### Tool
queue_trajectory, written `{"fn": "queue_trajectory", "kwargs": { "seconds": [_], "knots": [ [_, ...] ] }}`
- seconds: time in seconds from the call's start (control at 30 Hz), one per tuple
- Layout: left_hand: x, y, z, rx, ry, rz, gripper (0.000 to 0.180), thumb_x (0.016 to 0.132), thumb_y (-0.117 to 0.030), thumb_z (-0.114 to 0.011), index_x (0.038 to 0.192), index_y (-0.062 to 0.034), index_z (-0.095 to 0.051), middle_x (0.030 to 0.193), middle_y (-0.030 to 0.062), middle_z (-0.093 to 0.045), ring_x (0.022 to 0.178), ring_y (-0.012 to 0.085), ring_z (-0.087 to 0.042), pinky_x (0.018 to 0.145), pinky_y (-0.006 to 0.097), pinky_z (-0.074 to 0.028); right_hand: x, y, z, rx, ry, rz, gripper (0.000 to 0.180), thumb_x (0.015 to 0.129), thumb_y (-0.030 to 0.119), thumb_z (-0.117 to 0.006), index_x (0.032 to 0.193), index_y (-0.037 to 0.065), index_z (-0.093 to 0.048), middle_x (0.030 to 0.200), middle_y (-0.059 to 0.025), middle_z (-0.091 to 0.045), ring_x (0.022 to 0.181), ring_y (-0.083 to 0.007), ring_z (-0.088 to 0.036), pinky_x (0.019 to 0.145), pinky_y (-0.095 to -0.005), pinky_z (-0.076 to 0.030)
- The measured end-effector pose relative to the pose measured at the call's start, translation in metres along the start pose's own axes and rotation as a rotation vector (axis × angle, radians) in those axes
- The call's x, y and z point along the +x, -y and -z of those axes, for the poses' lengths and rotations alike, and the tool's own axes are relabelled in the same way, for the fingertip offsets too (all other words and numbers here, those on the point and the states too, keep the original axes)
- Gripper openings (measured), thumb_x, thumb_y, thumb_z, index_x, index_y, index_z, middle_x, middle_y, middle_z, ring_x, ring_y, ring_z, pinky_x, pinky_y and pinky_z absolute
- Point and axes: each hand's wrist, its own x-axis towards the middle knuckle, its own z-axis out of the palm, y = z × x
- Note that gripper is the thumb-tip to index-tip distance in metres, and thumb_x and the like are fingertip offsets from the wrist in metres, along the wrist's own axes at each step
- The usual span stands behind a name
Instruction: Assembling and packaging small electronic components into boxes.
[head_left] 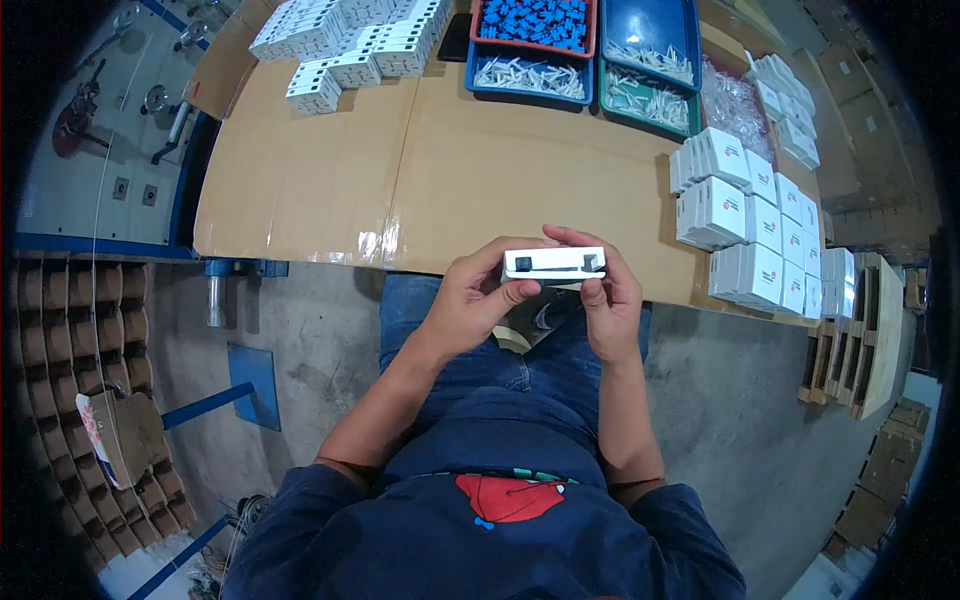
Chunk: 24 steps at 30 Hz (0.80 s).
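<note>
A small white rectangular housing [553, 258] with dark openings along its side is held level over my lap, just off the near edge of the table. My left hand [482, 290] grips its left end, thumb along the lower edge and fingers behind. Around the right end closes my right hand [608, 292], its thumb pressed at the lower corner and its fingers curled over the back. Something dark shows beneath the housing between my thumbs, too small to make out.
The cardboard-covered table [500, 180] bears stacked white units [372, 50] at far left and white boxes [745, 215] at right. At the back lie a red tray of blue parts [535, 22], a blue tray of white pieces [530, 80] and a green tray [645, 102]. A wooden pallet [850, 340] stands right.
</note>
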Motion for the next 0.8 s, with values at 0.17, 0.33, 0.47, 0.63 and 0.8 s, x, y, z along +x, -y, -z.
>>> {"fn": "queue_trajectory", "kwargs": {
  "seconds": [0.17,0.33,0.47,0.63,0.8],
  "knots": [
    [0.001,0.001,-0.001,0.021,0.002,0.016,0.045,0.096,-0.020,-0.072,0.134,0.0001,-0.059,0.126,0.0091,-0.067,0.116,0.0167,-0.062,0.102,0.032,-0.048,0.000,0.002,-0.006,-0.025,-0.020,-0.032,0.050,0.093,0.009,-0.072,0.138,-0.002,-0.054,0.141,-0.0187,-0.060,0.131,-0.0261,-0.058,0.110,-0.0388,-0.046],
    [-0.002,0.007,-0.002,0.012,0.018,-0.021,0.044,0.094,-0.015,-0.075,0.133,-0.0024,-0.061,0.116,0.0075,-0.068,0.108,0.0154,-0.065,0.094,0.030,-0.052,-0.003,-0.009,0.010,-0.082,0.040,-0.129,0.049,0.080,-0.015,-0.060,0.128,-0.003,-0.064,0.137,-0.0189,-0.064,0.127,-0.0266,-0.062,0.110,-0.0385,-0.048],
    [0.000,0.002,0.001,0.047,0.057,0.009,0.043,0.093,-0.012,-0.076,0.132,-0.0028,-0.061,0.112,0.0063,-0.069,0.102,0.0145,-0.066,0.092,0.029,-0.053,-0.006,-0.014,0.011,-0.089,0.041,-0.145,0.052,0.079,-0.018,-0.054,0.128,-0.003,-0.064,0.136,-0.0192,-0.065,0.125,-0.0259,-0.063,0.107,-0.0377,-0.050],
    [0.002,-0.008,0.000,0.021,0.122,0.113,0.046,0.091,0.000,-0.072,0.136,-0.0032,-0.060,0.118,0.0074,-0.069,0.109,0.0143,-0.066,0.097,0.030,-0.053,-0.010,-0.014,0.014,-0.075,0.023,-0.091,0.048,0.081,-0.014,-0.061,0.127,-0.002,-0.066,0.131,-0.0163,-0.068,0.119,-0.0214,-0.065,0.101,-0.0341,-0.053],
    [0.013,-0.025,-0.003,0.095,0.138,0.141,0.053,0.089,0.002,-0.073,0.139,-0.0019,-0.057,0.128,0.0089,-0.066,0.118,0.0173,-0.063,0.102,0.033,-0.051,-0.018,-0.018,0.022,-0.170,-0.005,-0.114,0.046,0.079,-0.010,-0.072,0.124,-0.001,-0.068,0.122,-0.0126,-0.072,0.110,-0.0177,-0.068,0.095,-0.0321,-0.055]
  ]
}}
